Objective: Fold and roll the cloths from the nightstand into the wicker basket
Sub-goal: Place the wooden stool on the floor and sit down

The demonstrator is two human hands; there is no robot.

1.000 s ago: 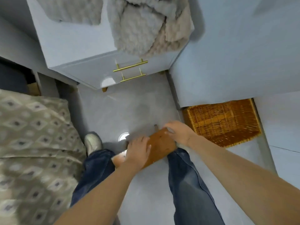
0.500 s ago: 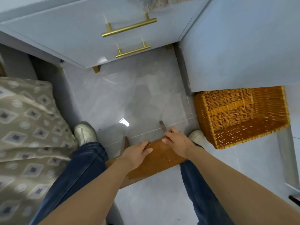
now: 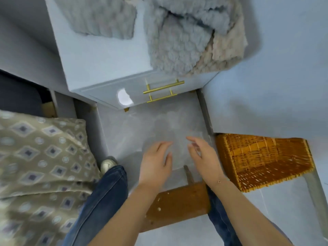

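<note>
Head view: grey tiled floor (image 3: 159,125) lies open between the bed (image 3: 39,166) at left, the white nightstand (image 3: 99,64) at far centre and a pale wall (image 3: 266,96) at right. The wicker basket (image 3: 262,160) sits on the floor at right, against the wall's foot, its open mouth up and its long axis running left to right. Two heaps of fluffy cloths rest on the nightstand top: a grey cloth (image 3: 104,16) at far left, and a bigger grey-and-beige pile (image 3: 191,36) overhanging the front edge above the brass drawer handles (image 3: 163,93). A brown wooden stool (image 3: 179,205) stands between the person's jeans-clad legs. Above it, the left hand (image 3: 156,162) and right hand (image 3: 204,157) hover apart, fingers relaxed and spread, holding nothing.
</note>
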